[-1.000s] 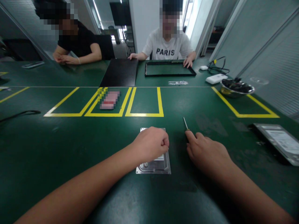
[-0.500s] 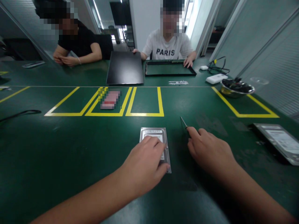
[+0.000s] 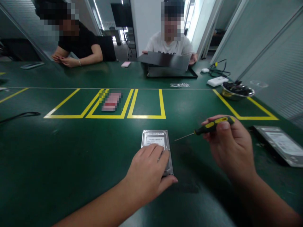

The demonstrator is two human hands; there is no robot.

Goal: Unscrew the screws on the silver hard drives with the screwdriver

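A silver hard drive (image 3: 153,133) with a white label lies flat on the green table in front of me. My left hand (image 3: 150,168) lies over its lower part, fingers curled across the top and thumb by the near edge, holding it against the table. To the right of the drive, my right hand (image 3: 230,142) grips a screwdriver (image 3: 210,126) by its black-and-yellow handle. The thin shaft points left and slightly down, its tip a short way from the drive's right side. My left hand covers much of the label.
Another hard drive (image 3: 280,143) lies at the right. Behind it stands a metal bowl (image 3: 238,91) of dark parts. Yellow tape (image 3: 146,116) marks rectangles ahead, one holding a pink item (image 3: 111,101). Across the table, a person holds a dark panel (image 3: 168,60) over a black frame (image 3: 172,75).
My right hand has turned over and lifted, bringing the screwdriver handle into sight. My left hand has shifted slightly toward me on the drive. The person opposite has moved the panel over the frame.
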